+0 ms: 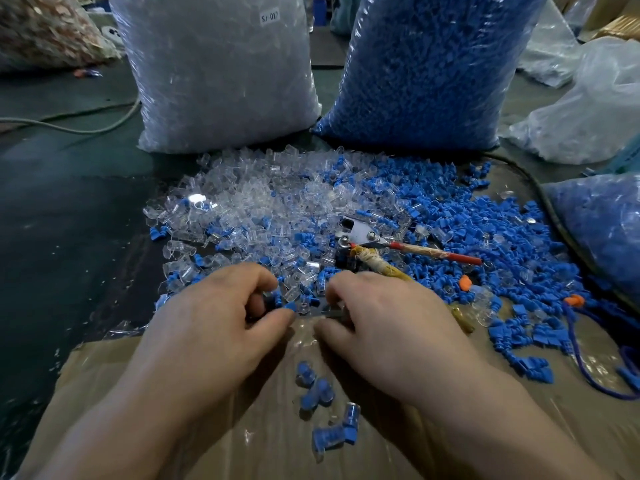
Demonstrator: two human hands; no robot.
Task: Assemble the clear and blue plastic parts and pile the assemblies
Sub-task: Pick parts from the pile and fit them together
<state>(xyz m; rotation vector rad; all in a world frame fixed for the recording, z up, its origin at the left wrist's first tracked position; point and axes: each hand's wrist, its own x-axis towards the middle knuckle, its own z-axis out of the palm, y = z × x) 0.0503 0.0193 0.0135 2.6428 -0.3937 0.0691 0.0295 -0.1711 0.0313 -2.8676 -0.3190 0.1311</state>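
Head view: two hands, two tall bags, one loose heap; the left grip (214,313) pinches a blue part (278,300) between thumb and curled fingers; the right grip (388,317) curls just beside it, and I cannot tell whether it holds anything; four assemblies (322,393), clear shells with blue cores, lie on the cardboard (207,445) just below both grips; the heap of loose parts (277,202) spreads beyond the fingers, before a clear-part bag (221,81) and a blue-part bag (426,71); one red-handled tool (363,237) lies on the heap.
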